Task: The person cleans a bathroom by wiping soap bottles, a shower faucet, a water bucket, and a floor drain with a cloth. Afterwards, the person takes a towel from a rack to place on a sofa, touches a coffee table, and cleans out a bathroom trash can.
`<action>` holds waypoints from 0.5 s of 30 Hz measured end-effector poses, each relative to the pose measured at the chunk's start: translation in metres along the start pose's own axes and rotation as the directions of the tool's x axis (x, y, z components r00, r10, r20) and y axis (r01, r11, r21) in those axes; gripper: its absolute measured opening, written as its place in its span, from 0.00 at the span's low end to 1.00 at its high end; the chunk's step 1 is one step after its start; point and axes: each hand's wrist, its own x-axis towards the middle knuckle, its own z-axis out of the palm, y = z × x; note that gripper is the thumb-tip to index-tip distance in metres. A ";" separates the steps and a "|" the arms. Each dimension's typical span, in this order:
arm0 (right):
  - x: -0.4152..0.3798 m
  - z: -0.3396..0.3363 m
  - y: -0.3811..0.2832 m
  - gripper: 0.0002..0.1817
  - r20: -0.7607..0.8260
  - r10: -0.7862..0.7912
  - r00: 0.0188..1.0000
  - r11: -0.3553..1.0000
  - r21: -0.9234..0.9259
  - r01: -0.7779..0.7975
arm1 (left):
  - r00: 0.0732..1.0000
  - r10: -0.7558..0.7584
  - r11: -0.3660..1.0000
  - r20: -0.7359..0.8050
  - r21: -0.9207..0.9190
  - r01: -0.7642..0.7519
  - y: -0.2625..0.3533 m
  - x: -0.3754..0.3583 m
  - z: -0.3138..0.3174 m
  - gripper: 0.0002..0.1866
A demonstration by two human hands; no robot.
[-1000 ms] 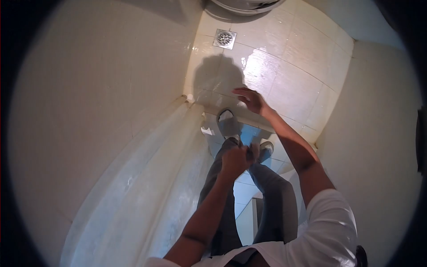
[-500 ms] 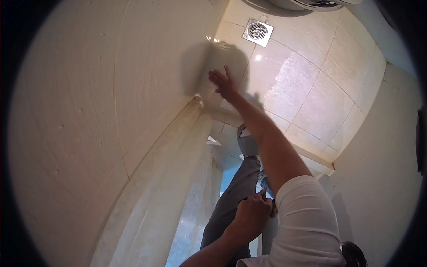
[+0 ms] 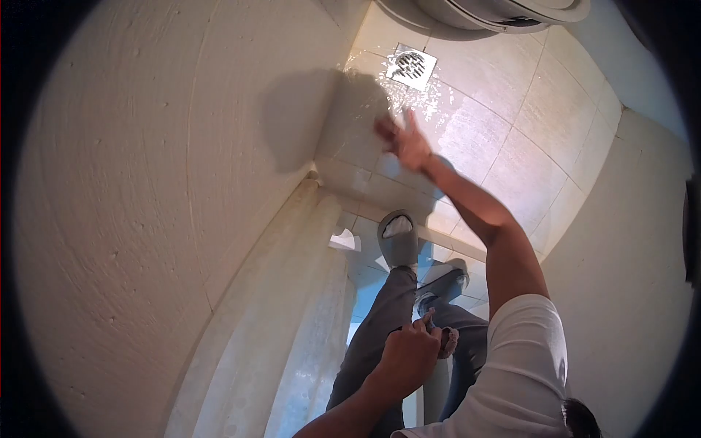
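My right hand (image 3: 406, 142) reaches out over the wet tiled floor (image 3: 496, 109), a little short of the square metal floor drain (image 3: 411, 66). Its fingers are spread, slightly blurred, and nothing shows in them. Splashing water glints on the tiles between hand and drain. Lower down, close to my legs, my left hand (image 3: 412, 358) is closed. A ruffled brownish-pink thing (image 3: 449, 342) shows beside its fingers; I cannot make out what the hand grips.
A pale curtain (image 3: 255, 314) hangs along the wall (image 3: 146, 182) at left. Grey slippers (image 3: 398, 244) are on my feet, beside a low raised edge (image 3: 453, 244). Grey rounded basin-like objects (image 3: 467, 18) stand beyond the drain.
My right hand has moved right, away from the wall. Water now splashes around the drain. The view has shifted so both slippers show. My left hand stays closed in about the same place.
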 end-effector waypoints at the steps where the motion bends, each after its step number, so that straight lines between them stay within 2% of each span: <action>1: -0.012 0.020 -0.016 0.32 -0.040 -0.099 0.994 0.979 0.177 0.105 | 1.000 0.002 1.000 -0.009 0.001 -0.002 0.000 0.000 0.001 0.14; 2: -0.020 0.024 -0.028 0.35 0.046 -0.204 0.978 0.941 0.286 0.183 | 1.000 0.001 1.000 -0.008 -0.002 -0.001 0.001 0.000 0.001 0.14; 3: -0.025 0.043 -0.044 0.38 0.082 -0.256 0.963 0.953 0.186 0.238 | 1.000 0.001 1.000 -0.011 0.008 -0.001 0.001 0.001 -0.001 0.14; 4: -0.016 0.044 -0.050 0.38 0.077 -0.257 0.963 0.952 0.189 0.239 | 1.000 -0.001 1.000 -0.013 0.020 0.001 0.001 0.002 -0.002 0.14; 6: -0.003 0.048 -0.065 0.38 0.125 -0.167 0.978 0.985 -0.012 0.170 | 1.000 -0.017 1.000 -0.004 0.016 0.017 0.001 0.003 -0.006 0.14; 7: 0.006 0.051 -0.064 0.38 0.123 -0.165 0.979 0.986 -0.007 0.167 | 1.000 -0.028 1.000 0.001 0.009 0.028 0.001 0.004 -0.007 0.14; 9: 0.032 0.057 -0.049 0.38 -0.013 -0.165 0.986 0.985 0.046 0.166 | 0.999 -0.030 0.999 -0.011 0.039 0.030 -0.003 0.003 -0.009 0.15; 10: 0.037 0.056 -0.043 0.38 -0.014 -0.164 0.986 0.985 0.048 0.164 | 0.999 -0.026 0.998 -0.027 0.064 0.028 -0.005 0.003 -0.009 0.15; 12: 0.041 0.050 -0.027 0.37 -0.102 -0.056 0.993 0.998 0.008 0.057 | 0.999 -0.036 0.998 -0.012 0.057 0.036 -0.004 0.003 -0.011 0.15; 13: 0.041 0.044 -0.018 0.38 -0.030 -0.012 0.999 0.996 -0.090 0.009 | 0.999 -0.046 0.998 -0.001 0.052 0.045 -0.004 0.003 -0.012 0.15; 14: 0.042 0.037 -0.004 0.38 -0.033 -0.016 0.999 0.996 -0.093 0.012 | 0.999 -0.046 0.998 -0.005 0.051 0.046 -0.004 0.003 -0.013 0.15; 15: 0.041 0.031 0.013 0.38 0.008 0.057 0.998 0.991 -0.123 -0.055 | 0.999 -0.040 0.998 -0.003 0.040 0.040 -0.005 0.002 -0.013 0.14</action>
